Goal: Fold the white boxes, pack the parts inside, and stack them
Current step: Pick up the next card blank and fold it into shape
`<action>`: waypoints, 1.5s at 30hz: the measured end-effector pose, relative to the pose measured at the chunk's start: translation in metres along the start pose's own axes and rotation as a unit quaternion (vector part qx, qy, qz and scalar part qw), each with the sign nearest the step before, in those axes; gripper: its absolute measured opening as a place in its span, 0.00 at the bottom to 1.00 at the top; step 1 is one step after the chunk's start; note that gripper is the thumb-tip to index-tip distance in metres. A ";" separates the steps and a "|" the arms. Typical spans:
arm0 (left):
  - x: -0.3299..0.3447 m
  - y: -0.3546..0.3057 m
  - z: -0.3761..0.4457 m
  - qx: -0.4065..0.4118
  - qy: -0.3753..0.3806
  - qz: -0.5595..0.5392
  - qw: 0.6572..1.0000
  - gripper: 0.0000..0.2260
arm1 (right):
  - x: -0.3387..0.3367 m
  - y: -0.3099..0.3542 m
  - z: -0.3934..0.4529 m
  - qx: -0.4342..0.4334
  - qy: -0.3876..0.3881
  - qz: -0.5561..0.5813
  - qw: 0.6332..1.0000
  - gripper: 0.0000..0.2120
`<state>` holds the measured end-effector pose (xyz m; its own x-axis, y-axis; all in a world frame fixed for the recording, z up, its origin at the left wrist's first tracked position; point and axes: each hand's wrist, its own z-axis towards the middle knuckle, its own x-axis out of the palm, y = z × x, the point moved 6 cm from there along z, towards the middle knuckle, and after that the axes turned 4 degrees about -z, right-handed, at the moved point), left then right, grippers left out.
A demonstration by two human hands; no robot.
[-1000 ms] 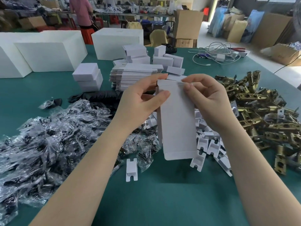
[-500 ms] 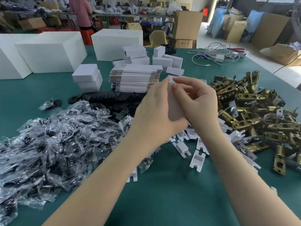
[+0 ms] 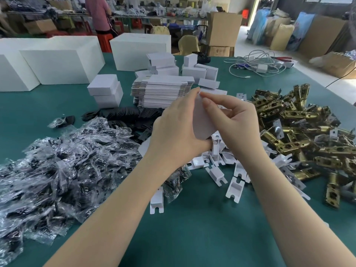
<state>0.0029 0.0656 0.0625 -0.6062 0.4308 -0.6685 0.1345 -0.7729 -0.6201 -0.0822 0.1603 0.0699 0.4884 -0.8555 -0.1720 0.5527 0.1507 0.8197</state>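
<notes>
Green mat (image 3: 192,237) covers your bench, warehouse clutter behind. Far left: big white cartons (image 3: 57,60) along the back edge. In front of them, a heap of clear-bagged black parts (image 3: 57,166) fills your left side. Next right: two small folded boxes stacked (image 3: 105,89), then a stack of flat box blanks (image 3: 161,89) with loose black plates (image 3: 127,114) in front of it. More folded boxes (image 3: 200,71) sit behind the blanks.

Centre: your left hand (image 3: 177,132) wraps the white box (image 3: 203,124) from behind, fingers curled round it, fingertip up at its top edge. Box is held upright above the mat, over the white plastic inserts (image 3: 219,162). Your right hand (image 3: 235,120) pinches the box's top flap, thumb and forefinger pressed together on it, other fingers curled.

Right: pile of brass latch bodies (image 3: 300,132), touching the inserts. Back right: tangle of white cable (image 3: 258,64).
</notes>
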 end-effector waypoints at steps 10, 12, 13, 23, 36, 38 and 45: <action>-0.003 0.019 0.005 -0.027 0.006 -0.038 0.999 0.50 | 0.021 -0.024 -0.007 0.100 0.232 -0.051 0.966 0.22; 0.000 0.024 0.006 -0.049 0.070 -0.138 0.987 0.49 | 0.015 -0.026 -0.005 0.121 0.213 -0.026 0.969 0.18; 0.000 0.026 0.006 -0.069 0.110 -0.196 0.972 0.47 | 0.010 -0.028 -0.002 0.136 0.189 -0.014 0.972 0.15; -0.002 0.004 0.002 0.069 0.209 -0.235 0.947 0.28 | -0.008 -0.063 -0.021 0.449 0.043 0.261 0.854 0.12; 0.028 0.032 -0.029 -0.035 0.141 -0.379 0.914 0.24 | -0.114 -0.078 0.010 0.232 -0.027 -0.368 0.900 0.13; 0.039 0.047 -0.045 -0.056 0.143 -0.358 0.921 0.23 | -0.132 -0.089 0.013 0.231 0.017 -0.520 0.822 0.11; 0.040 0.063 -0.032 -0.047 0.056 -0.343 0.937 0.20 | -0.138 -0.115 0.013 0.246 0.132 -0.720 0.635 0.12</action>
<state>0.0122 0.0488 -0.0164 -0.4902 0.8610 -0.1355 -0.1849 -0.2546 -0.9492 -0.2220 0.2547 0.0065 -0.1519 0.1920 -0.9696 0.3080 -0.9229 -0.2311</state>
